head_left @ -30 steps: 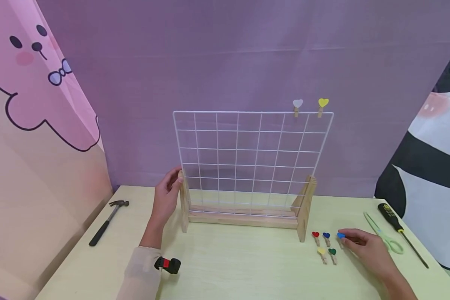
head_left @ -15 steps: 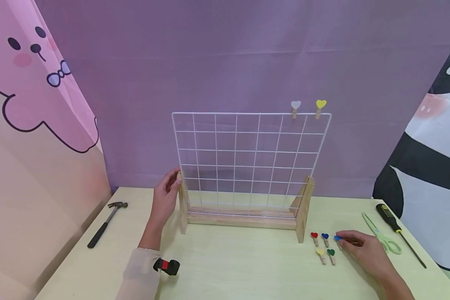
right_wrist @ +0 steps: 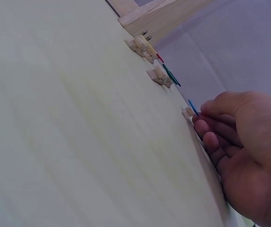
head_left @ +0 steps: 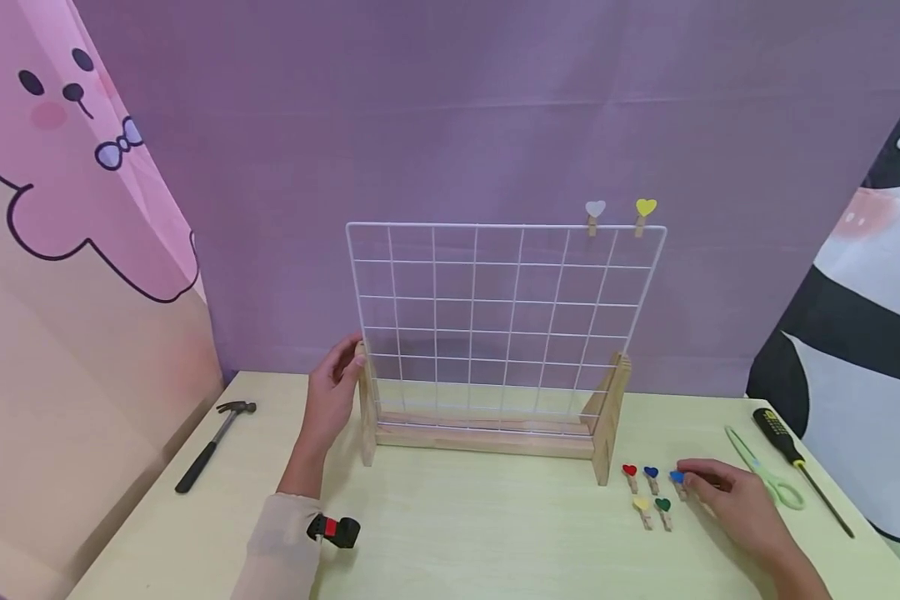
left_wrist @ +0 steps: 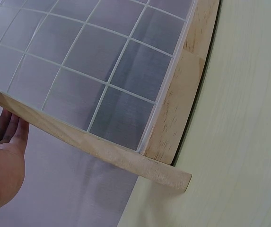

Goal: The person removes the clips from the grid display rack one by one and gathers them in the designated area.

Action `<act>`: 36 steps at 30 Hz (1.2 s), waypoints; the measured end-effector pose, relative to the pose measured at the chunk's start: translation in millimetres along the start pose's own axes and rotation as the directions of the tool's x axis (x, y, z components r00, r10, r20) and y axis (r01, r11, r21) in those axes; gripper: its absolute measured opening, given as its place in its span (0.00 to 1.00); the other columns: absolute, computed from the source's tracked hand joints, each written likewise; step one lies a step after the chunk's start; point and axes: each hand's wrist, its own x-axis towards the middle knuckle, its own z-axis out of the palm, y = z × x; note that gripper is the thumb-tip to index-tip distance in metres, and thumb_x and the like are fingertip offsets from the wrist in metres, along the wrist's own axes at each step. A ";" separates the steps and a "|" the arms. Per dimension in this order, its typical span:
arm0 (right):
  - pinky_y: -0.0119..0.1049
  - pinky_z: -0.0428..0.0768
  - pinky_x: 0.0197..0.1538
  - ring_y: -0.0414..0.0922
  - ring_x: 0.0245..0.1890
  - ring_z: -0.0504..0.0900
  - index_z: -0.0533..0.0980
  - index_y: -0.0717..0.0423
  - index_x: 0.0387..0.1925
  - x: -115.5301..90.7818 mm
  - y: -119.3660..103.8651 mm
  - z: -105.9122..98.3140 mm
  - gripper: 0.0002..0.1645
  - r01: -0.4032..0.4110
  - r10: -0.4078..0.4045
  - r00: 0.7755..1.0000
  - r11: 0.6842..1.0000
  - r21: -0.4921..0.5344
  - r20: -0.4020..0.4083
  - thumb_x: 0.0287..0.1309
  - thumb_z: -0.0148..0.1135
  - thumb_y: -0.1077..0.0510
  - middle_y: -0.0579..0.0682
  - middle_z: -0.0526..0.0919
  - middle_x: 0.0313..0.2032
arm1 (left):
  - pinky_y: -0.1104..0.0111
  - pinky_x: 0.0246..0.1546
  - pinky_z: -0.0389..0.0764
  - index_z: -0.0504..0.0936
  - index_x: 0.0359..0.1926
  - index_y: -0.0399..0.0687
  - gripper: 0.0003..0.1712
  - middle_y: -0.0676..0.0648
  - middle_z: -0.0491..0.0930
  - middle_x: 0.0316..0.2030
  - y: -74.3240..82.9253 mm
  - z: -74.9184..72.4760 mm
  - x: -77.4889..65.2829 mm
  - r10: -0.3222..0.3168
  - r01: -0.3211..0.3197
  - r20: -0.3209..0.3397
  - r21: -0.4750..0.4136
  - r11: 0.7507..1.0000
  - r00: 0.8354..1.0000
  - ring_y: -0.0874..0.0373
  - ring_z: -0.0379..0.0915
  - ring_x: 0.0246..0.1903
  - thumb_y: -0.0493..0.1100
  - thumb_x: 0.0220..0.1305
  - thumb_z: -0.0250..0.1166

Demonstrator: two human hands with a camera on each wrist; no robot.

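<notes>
My left hand (head_left: 330, 392) grips the top of the left wooden upright (left_wrist: 92, 144) of a stand. The stand holds a white wire grid panel (head_left: 495, 300) upright. A white heart clothespin (head_left: 594, 215) and a yellow heart clothespin (head_left: 644, 215) are clipped along the grid's top right edge. At the table's right, my right hand (head_left: 735, 500) pinches a light-blue heart clothespin (right_wrist: 192, 108) between thumb and fingers, low at the tabletop. Beside it lie clothespins with red (head_left: 630, 477), dark-blue (head_left: 651, 478), pale-yellow (head_left: 642, 512) and green (head_left: 663, 513) hearts, arranged in two rows.
Behind my right hand lie green-handled scissors (head_left: 780, 490) and a black and yellow screwdriver (head_left: 783, 437). A hammer (head_left: 213, 446) lies on the left of the table (head_left: 450, 533). A purple cloth backdrop (head_left: 450, 125) hangs behind.
The light-blue clothespin has shifted slightly left and nearer me, toward the other loose clothespins, with my right hand on it. My left hand stays on the stand.
</notes>
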 end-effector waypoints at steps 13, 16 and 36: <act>0.24 0.80 0.38 0.22 0.38 0.79 0.79 0.64 0.61 4.5 -13.7 -25.7 0.27 -0.077 0.073 0.997 0.986 0.146 0.037 0.75 0.59 0.46 0.24 0.86 0.42 | 0.86 0.58 0.73 0.73 0.72 0.45 0.24 0.34 0.75 0.67 1.5 2.2 -0.3 -0.003 0.003 0.006 -0.016 1.000 1.000 0.59 0.73 0.62 0.40 0.78 0.58; 0.24 0.81 0.39 0.25 0.38 0.79 0.78 0.61 0.61 11.5 -22.7 -36.6 0.27 -0.047 0.043 0.999 0.980 0.193 0.025 0.75 0.58 0.45 0.16 0.81 0.41 | 0.86 0.59 0.73 0.72 0.72 0.46 0.24 0.34 0.74 0.68 1.1 1.6 -0.3 -0.004 0.004 0.009 -0.016 1.000 1.000 0.55 0.72 0.64 0.40 0.78 0.58; 0.20 0.68 0.50 0.28 0.47 0.76 0.75 0.53 0.67 62.3 -138.1 -118.7 0.25 0.178 -0.154 0.980 0.962 0.205 -0.127 0.77 0.54 0.46 0.19 0.80 0.52 | 0.87 0.58 0.73 0.72 0.72 0.47 0.24 0.39 0.75 0.68 0.0 0.7 -0.4 -0.016 0.016 0.004 -0.005 1.000 1.000 0.52 0.72 0.66 0.41 0.78 0.58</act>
